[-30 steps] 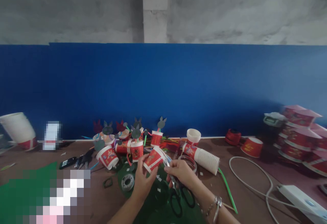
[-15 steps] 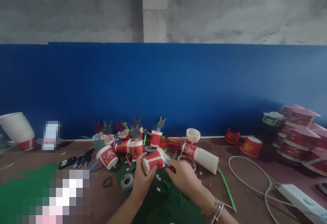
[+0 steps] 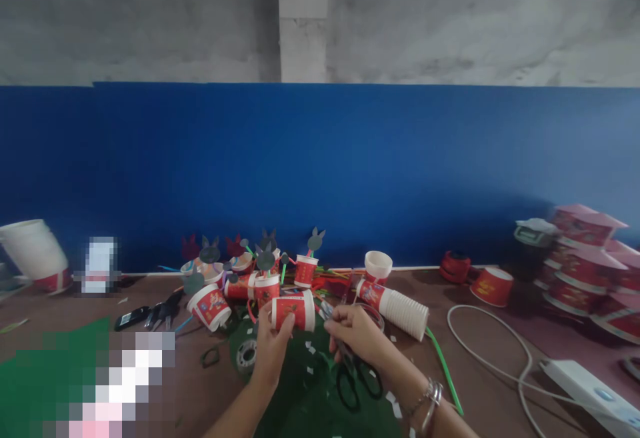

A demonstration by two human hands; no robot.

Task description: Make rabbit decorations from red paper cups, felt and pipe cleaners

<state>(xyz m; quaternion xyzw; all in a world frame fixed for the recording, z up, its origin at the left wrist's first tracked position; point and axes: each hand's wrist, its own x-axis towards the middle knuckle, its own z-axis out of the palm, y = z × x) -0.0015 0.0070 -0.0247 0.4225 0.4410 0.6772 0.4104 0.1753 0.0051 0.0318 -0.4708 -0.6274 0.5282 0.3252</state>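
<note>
A red-and-white paper cup [image 3: 297, 306] lies sideways in my left hand [image 3: 274, 341], its rim turned to the right. My right hand [image 3: 353, 333] grips a pair of scissors [image 3: 350, 375] by the blade end, with the black handles hanging below the palm. The scissor tips sit just right of the cup, apart from it. Beneath both hands is green paper [image 3: 320, 398] with small white scraps [image 3: 310, 371] on it. A roll of tape [image 3: 246, 355] lies left of my left hand.
Several red cups with dark rabbit-eared cutouts [image 3: 265, 257] crowd the back. A stack of paper cups [image 3: 400, 308] lies to the right, near a green pipe cleaner [image 3: 445, 368]. A white power strip [image 3: 593, 388] and its cable [image 3: 523, 358] occupy the right; pink-topped cups [image 3: 585, 258] are piled behind.
My left hand has turned the cup to nearly level and shifted it slightly left. My right hand has drawn away from the cup, and the scissors' handles now swing down into view.
</note>
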